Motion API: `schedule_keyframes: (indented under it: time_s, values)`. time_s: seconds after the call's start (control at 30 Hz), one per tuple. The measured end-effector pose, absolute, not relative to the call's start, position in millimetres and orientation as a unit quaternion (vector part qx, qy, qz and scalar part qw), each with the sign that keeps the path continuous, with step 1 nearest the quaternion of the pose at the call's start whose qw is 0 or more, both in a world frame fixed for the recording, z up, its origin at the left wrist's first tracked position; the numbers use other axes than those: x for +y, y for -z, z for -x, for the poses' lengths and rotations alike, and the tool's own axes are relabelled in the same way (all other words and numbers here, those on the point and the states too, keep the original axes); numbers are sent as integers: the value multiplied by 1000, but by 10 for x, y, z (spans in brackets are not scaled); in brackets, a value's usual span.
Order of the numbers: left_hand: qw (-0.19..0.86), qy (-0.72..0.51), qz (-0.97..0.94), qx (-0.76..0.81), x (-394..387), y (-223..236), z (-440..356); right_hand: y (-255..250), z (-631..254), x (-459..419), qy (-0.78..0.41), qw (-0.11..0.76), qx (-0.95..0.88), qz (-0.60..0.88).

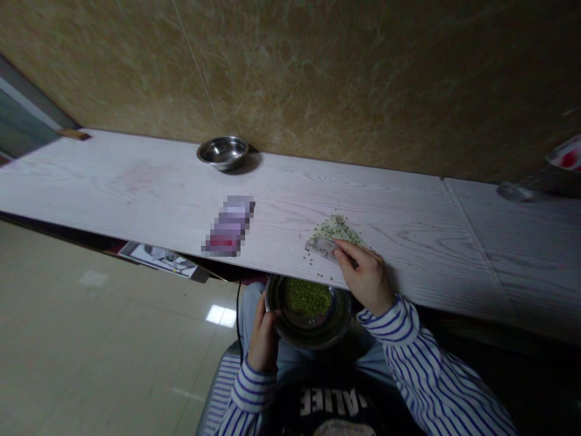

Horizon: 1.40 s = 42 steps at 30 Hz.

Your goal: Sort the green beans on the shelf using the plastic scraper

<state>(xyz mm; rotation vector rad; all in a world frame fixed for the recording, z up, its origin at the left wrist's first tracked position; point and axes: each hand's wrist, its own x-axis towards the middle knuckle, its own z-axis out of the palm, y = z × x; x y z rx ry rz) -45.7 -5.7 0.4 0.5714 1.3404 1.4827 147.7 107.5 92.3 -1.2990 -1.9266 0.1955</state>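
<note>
My left hand (264,332) grips the rim of a metal bowl (338,327), which sits over my lap just below the table's front edge. Small green beans (306,298), like mung beans, fill part of it. Above and to the right, my right hand (367,275) pinches a translucent, crinkled plastic piece (321,245) on the tabletop. It lies at the near side of a spread of pale grains mixed with green beans (338,227). A few loose beans are scattered between it and the table edge. The exact kind of plastic piece cannot be made out.
A shallow steel bowl (222,152) stands against the wall on the long white wood-grain table (408,200). Nearer lies a blurred-out phone-like slab (229,225). At the far right are a clear plastic item (516,191) and a container (567,158). An open drawer (158,259) juts out at left.
</note>
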Motion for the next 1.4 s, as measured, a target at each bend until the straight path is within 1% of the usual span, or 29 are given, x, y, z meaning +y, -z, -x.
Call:
schedule_keyframes:
  time_s: [0.1, 0.4, 0.57, 0.73, 0.97, 1.27, 1.4]
  values:
    - [541, -626, -190, 529, -57, -7, 471, -915, -1477, 1091, -82, 383, -770, 504]
    - [550, -629, -138, 532, -36, -55, 531, -925, -1405, 1143, -115, 375, -771, 502]
    - [544, -634, -150, 528, -40, -85, 544, -937, -1386, 1106, -130, 359, -783, 491]
    - [550, -634, -146, 523, -23, -83, 515, -979, -1480, 1007, -142, 383, -763, 501]
    - [548, -627, -161, 529, 3, -124, 430, -989, -1658, 845, -127, 416, -719, 543]
    - [546, -618, -174, 539, 1, -165, 394, -930, -1664, 770, -114, 403, -722, 551]
    - [545, -623, -168, 536, -3, -168, 391, -930, -1658, 809, -117, 410, -704, 568]
